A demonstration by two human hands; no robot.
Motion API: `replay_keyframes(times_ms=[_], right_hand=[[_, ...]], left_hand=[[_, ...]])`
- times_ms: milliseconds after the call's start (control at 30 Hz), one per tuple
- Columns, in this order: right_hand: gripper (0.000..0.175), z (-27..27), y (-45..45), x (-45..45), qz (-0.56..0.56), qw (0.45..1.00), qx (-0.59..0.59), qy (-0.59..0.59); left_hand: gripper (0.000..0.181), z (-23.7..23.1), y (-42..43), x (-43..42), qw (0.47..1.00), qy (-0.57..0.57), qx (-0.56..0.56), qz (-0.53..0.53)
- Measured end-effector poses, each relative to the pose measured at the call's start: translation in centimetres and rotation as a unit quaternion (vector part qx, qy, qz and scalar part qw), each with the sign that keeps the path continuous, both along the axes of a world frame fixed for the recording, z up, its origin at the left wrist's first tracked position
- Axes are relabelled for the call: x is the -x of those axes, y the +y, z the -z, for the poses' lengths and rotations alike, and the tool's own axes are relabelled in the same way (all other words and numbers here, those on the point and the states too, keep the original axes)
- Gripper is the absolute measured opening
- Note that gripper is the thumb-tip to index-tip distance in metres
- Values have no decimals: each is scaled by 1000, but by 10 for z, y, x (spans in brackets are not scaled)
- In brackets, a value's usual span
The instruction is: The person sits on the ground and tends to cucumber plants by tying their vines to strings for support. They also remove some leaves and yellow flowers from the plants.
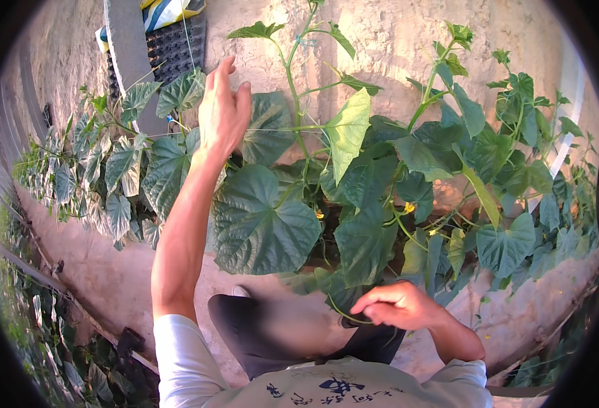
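Observation:
A row of cucumber-like vines with broad leaves (269,224) and small yellow flowers (409,207) runs across the view before me. My left hand (224,107) is raised at the upper left, fingers apart, beside a large leaf (269,127); a thin string (274,129) passes behind or beside it, and I see nothing held. Low in front of my body, my right hand (398,305) has its fingers curled around the end of a thin green stem or tendril (341,312). An upright vine stem (290,76) stands between the hands, tied with blue string (305,42).
Behind the vines is a pale earthen wall or ground surface (396,30). A black cell tray (174,48) and a patterned plastic bag (169,13) lie at the upper left, beside a grey strip (131,51). More plants (49,331) grow at the lower left.

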State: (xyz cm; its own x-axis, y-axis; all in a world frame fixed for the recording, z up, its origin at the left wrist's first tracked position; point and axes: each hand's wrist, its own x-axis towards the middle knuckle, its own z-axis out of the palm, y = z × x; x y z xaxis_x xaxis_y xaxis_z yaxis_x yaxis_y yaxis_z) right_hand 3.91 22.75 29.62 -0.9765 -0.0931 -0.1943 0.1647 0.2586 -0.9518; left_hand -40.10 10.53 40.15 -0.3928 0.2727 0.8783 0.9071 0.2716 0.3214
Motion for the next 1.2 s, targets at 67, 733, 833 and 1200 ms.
replay_keyframes(times_ms=[67, 733, 833, 1200], right_hand=[[43, 33, -19, 14, -127, 992, -22, 14], [12, -134, 31, 294, 201, 801, -532, 189], [16, -137, 52, 316, 224, 813, -525, 114], [13, -113, 99, 351, 276, 958, -67, 42]], left_hand=[[48, 15, -38, -36, 998, -34, -10, 52], [16, 268, -175, -262, 851, -482, -70, 197], [16, 280, -187, -270, 837, -509, -71, 189], [15, 303, -211, -277, 789, -586, -74, 170]])
